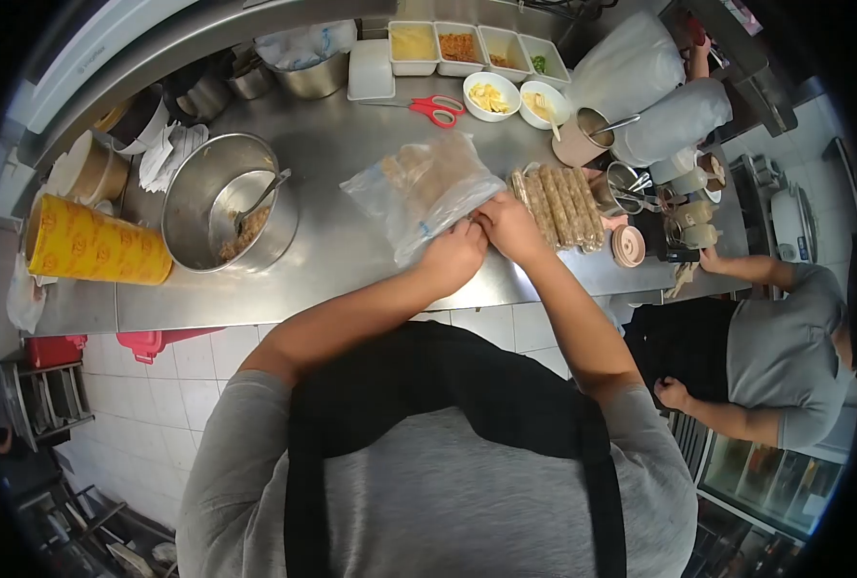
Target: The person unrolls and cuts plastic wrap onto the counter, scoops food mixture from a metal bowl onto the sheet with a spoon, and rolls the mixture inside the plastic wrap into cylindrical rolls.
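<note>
Shiny grey metal tabletop (337,275), before you. Clear plastic bag (430,181) with brown contents, just beyond your bare left hand (454,258) and right hand (508,229). Speckled tan, clear-wrapped rolls (558,205), right of the bag. Your hands, close together, pinching the bag's near right edge.

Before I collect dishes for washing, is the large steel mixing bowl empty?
Not empty: some brownish food lies in the mixing bowl, with a spoon inside; much bare steel shows.

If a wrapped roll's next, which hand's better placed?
Probably the right hand: it's beside the wrapped rolls, while the left hand is farther off. Both grip the plastic bag, so neither is free.
</note>
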Motion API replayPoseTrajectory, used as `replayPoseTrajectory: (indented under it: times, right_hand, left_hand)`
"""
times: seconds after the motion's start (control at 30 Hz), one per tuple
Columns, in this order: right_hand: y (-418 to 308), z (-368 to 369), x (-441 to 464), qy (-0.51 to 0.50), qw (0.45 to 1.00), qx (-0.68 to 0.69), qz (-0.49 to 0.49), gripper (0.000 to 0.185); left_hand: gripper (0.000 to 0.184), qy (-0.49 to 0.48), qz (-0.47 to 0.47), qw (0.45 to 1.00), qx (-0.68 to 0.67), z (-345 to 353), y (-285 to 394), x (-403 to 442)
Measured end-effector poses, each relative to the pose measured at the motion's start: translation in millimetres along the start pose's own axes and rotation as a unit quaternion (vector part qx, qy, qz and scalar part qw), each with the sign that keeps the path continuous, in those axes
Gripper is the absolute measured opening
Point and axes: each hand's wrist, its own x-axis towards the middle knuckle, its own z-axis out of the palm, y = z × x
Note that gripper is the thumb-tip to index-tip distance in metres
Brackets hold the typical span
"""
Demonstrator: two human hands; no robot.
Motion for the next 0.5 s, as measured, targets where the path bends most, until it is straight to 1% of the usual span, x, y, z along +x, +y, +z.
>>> replayPoseTrajectory:
  times: [0.07, 0.17, 0.27, 0.37, 0.47, 0.5]
  right_hand:
    - [9, 11, 7, -0.013, 0.999, -0.033, 0.010, 0.011]
    - [7, 11, 14, -0.039, 0.999, -0.026, 0.016, 0.015]
    - [2, 15, 9, -0.005, 0.999, -0.036, -0.012, 0.018]
    - [10, 22, 16, 0.004, 1.000, -0.011, -0.026, 0.020]
    - [8, 9, 16, -0.011, 1.000, 0.021, -0.015, 0.020]
    - [2, -4, 11, 0.017, 0.999, 0.026, 0.020, 0.022]
  left_hand:
    - [0.020, -0.006, -0.026, 1.000, -0.009, 9, -3, -1]
    - [0.016, -0.053, -0.030, 0.997, -0.049, 4, -12, 3]
    - [0.012, 0.040, -0.017, 0.995, -0.087, 14, -15, -5]
    - [0.012, -0.024, -0.010, 0.993, -0.113, 7, -15, -8]
    - [0.017, -0.070, -0.029, 0.990, -0.121, -4, -6, -10]
    - [0.019, -0.064, -0.005, 0.986, -0.154, -12, -5, -14]
